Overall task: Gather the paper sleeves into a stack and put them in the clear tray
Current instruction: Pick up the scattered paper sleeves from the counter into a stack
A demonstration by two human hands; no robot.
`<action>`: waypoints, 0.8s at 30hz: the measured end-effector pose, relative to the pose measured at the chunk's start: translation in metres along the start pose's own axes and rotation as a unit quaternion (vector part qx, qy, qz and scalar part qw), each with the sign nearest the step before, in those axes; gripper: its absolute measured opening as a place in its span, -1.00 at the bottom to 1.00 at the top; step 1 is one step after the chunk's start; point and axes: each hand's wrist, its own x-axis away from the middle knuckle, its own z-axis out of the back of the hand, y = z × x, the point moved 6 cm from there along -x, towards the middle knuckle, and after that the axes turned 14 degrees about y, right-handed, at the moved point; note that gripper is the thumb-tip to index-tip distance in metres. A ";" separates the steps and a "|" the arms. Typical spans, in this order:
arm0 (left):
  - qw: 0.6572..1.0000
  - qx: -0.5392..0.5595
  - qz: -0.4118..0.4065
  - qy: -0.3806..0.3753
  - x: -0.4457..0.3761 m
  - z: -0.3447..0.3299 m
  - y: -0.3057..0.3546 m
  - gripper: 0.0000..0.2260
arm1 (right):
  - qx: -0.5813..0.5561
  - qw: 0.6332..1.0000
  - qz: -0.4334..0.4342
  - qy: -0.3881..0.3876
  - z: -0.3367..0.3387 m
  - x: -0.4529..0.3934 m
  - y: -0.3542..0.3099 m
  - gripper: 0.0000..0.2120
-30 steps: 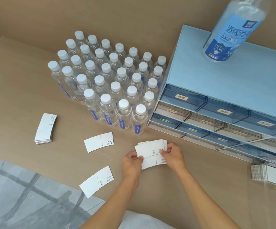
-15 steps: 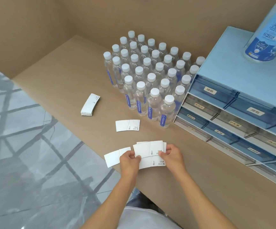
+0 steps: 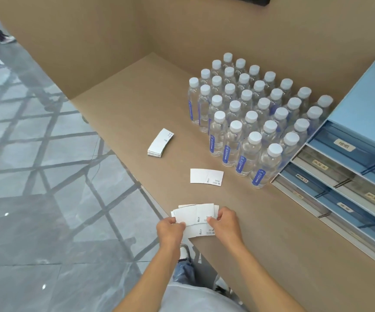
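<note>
Both hands hold a loose bunch of white paper sleeves [image 3: 195,216] at the table's near edge. My left hand [image 3: 170,230] pinches its left end and my right hand [image 3: 224,224] its right end. One single sleeve [image 3: 206,176] lies flat on the brown table further in. A small stack of sleeves [image 3: 160,143] rests to the far left of it. The clear tray is out of view.
A block of several water bottles [image 3: 249,122] with white caps stands behind the sleeves. A blue drawer cabinet [image 3: 348,167] fills the right side. The table edge [image 3: 137,183] runs diagonally, with grey tiled floor [image 3: 47,199] to the left. A person's feet show at top left.
The camera has swung left, so the tray and big bottle left the view. The sleeve that lay near my left hand is no longer separate; the bunch sits at the table edge.
</note>
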 end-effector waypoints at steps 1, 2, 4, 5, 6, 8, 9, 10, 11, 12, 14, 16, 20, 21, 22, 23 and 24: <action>1.000 0.000 0.002 -0.001 -0.005 0.001 0.000 -0.86 | 0.010 1.000 0.006 0.002 -0.003 0.000 -0.005 -0.79; 1.000 0.000 0.006 -0.003 -0.009 0.002 0.000 -0.85 | 0.019 1.000 0.012 0.003 -0.005 -0.001 -0.010 -0.81; 1.000 0.001 0.013 -0.006 -0.015 0.003 -0.002 -0.84 | 0.043 0.999 0.019 0.000 -0.012 -0.005 -0.016 -0.84; 1.000 0.000 0.016 -0.007 -0.018 0.004 -0.003 -0.82 | 0.051 0.999 0.018 -0.002 -0.015 -0.006 -0.018 -0.83; 1.000 -0.001 0.021 -0.007 -0.021 0.004 -0.005 -0.80 | 0.055 0.998 0.016 -0.003 -0.019 -0.008 -0.021 -0.81; 0.999 -0.005 0.031 -0.006 -0.028 0.005 -0.007 -0.79 | 0.060 0.998 0.018 -0.004 -0.024 -0.010 -0.026 -0.80; 0.999 -0.008 0.034 -0.004 -0.031 0.005 -0.008 -0.79 | 0.062 0.998 0.019 -0.004 -0.027 -0.011 -0.029 -0.79; 0.999 -0.011 0.036 -0.003 -0.032 0.005 -0.008 -0.79 | 0.065 0.998 0.020 -0.003 -0.029 -0.012 -0.031 -0.78; 0.999 -0.017 0.036 -0.003 -0.034 0.005 -0.008 -0.80 | 0.068 0.998 0.020 -0.003 -0.031 -0.012 -0.033 -0.77; 0.999 -0.020 0.035 -0.003 -0.034 0.005 -0.008 -0.81 | 0.068 0.998 0.018 -0.003 -0.033 -0.013 -0.034 -0.77; 0.999 -0.024 0.032 -0.005 -0.037 0.006 -0.007 -0.81 | 0.067 0.998 0.016 -0.001 -0.036 -0.013 -0.036 -0.77; 0.999 -0.029 0.023 -0.008 -0.041 0.007 -0.006 -0.80 | 0.069 0.997 0.015 0.005 -0.038 -0.011 -0.038 -0.80; 0.999 -0.040 0.013 -0.013 -0.046 0.008 -0.005 -0.85 | 0.059 0.998 0.016 0.020 -0.039 -0.009 -0.038 -0.85; 0.999 -0.041 0.010 -0.014 -0.047 0.008 -0.004 -0.86 | 0.053 0.998 0.013 0.024 -0.039 -0.010 -0.038 -0.86; 0.999 -0.041 0.006 -0.014 -0.048 0.008 -0.003 -0.86 | 0.045 0.999 0.010 0.027 -0.039 -0.010 -0.038 -0.86; 0.999 -0.041 0.003 -0.015 -0.049 0.008 -0.002 -0.87 | 0.034 0.999 0.006 0.028 -0.038 -0.010 -0.038 -0.87; 0.999 -0.041 -0.001 -0.017 -0.050 0.008 0.000 -0.88 | 0.022 0.999 0.001 0.030 -0.038 -0.010 -0.039 -0.88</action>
